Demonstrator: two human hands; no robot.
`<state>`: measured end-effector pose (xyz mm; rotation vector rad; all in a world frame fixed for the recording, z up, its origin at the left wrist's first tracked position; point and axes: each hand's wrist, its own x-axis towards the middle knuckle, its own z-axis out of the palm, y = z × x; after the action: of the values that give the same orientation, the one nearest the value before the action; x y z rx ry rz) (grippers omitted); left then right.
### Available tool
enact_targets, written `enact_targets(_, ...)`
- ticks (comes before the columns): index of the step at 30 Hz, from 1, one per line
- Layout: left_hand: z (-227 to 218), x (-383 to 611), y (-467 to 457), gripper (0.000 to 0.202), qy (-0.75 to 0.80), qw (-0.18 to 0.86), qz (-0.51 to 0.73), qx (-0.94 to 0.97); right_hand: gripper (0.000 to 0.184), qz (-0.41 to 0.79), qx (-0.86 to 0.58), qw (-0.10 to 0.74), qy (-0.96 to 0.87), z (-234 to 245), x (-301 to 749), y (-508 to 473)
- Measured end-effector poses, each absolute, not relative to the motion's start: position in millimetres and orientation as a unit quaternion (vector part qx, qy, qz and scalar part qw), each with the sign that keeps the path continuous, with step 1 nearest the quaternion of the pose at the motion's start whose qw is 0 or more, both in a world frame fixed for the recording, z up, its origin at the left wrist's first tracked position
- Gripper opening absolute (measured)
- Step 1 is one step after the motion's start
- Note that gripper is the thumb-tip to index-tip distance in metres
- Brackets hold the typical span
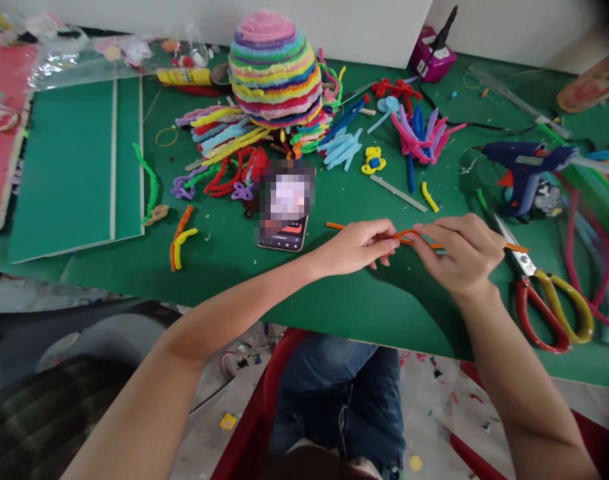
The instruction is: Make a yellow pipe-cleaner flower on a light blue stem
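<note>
My left hand (360, 245) and my right hand (459, 252) meet over the green table (334, 300), both pinched on one orange pipe cleaner (407, 235). Its ends stick out left and right of my fingers, and it bends up into a small loop between them. A phone (284, 233) lies just left of my left hand. Red-and-yellow-handled scissors (544, 293) lie right of my right hand.
A striped dome of coiled pipe cleaners (277, 67) stands at the back amid several loose coloured pieces. A blue glue gun (524, 170) rests at the right, green boards (69, 160) at the left, a purple device (431, 57) behind. The table edge runs near my lap.
</note>
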<state>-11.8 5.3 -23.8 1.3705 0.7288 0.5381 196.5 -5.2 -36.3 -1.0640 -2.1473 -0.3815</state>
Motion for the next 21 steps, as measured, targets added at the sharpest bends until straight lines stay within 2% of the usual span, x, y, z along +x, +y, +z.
enact_targets(10, -24, -12, 3, 0.012, 0.33, 0.656, 0.229, 0.639, 0.006, -0.157, -0.433, 0.34, -0.82, -35, 194, -6)
enact_targets(18, -25, -12, 2, 0.021, 0.33, 0.645, 0.23, 0.65, 0.003, -0.158, -0.433, 0.356, -0.813, -27, 192, -6)
enact_targets(21, -25, -12, 1, 0.028, 0.315, 0.638, 0.237, 0.661, 0.008, -0.164, -0.409, 0.377, -0.814, -25, 191, -6)
